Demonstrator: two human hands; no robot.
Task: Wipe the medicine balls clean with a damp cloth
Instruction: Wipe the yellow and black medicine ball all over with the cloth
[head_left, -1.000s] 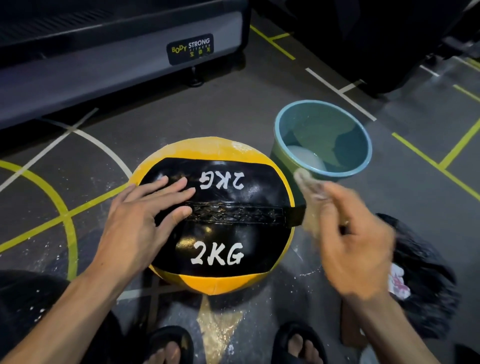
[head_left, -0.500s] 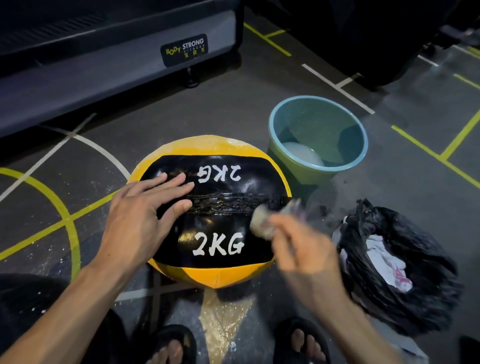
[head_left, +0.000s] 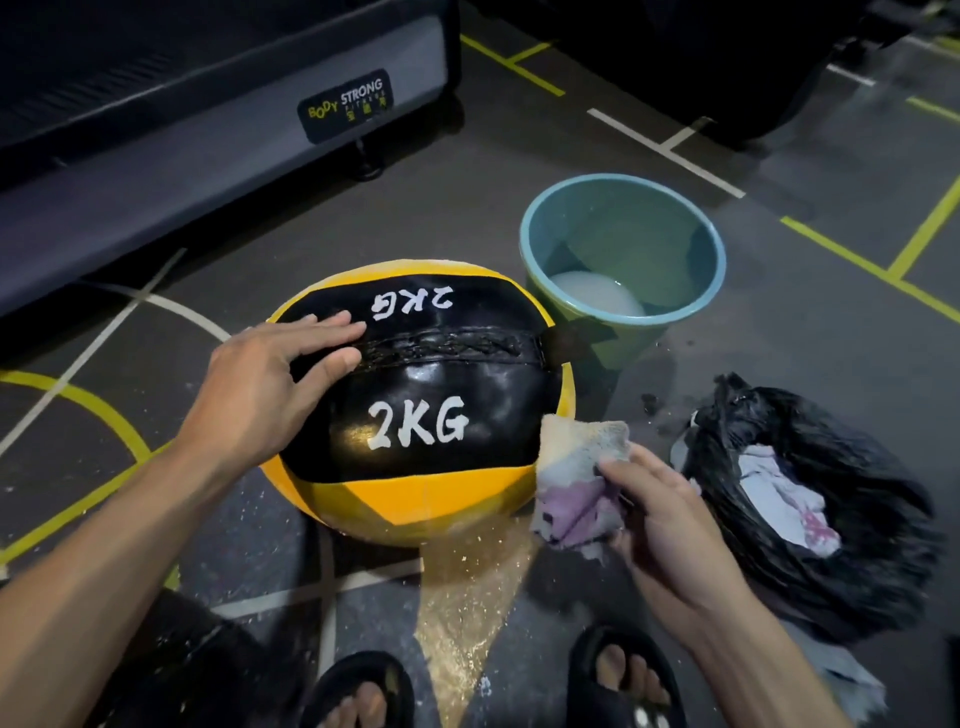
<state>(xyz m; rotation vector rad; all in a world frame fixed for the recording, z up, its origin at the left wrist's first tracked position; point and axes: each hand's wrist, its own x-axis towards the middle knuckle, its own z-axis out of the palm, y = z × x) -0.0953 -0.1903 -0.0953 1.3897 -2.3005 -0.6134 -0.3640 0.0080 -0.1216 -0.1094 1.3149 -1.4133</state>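
Steadying the ball (head_left: 415, 405) on the floor, the left hand (head_left: 265, 384) lies flat with fingers spread across its seam, so the right hand (head_left: 670, 519) can pinch the cloth (head_left: 576, 467) against its lower right side; the bucket (head_left: 623, 192) stands just behind for rinsing.

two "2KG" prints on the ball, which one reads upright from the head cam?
The nearer print, on the medicine ball below the stitched seam. The far print, above the seam, reads upside down.
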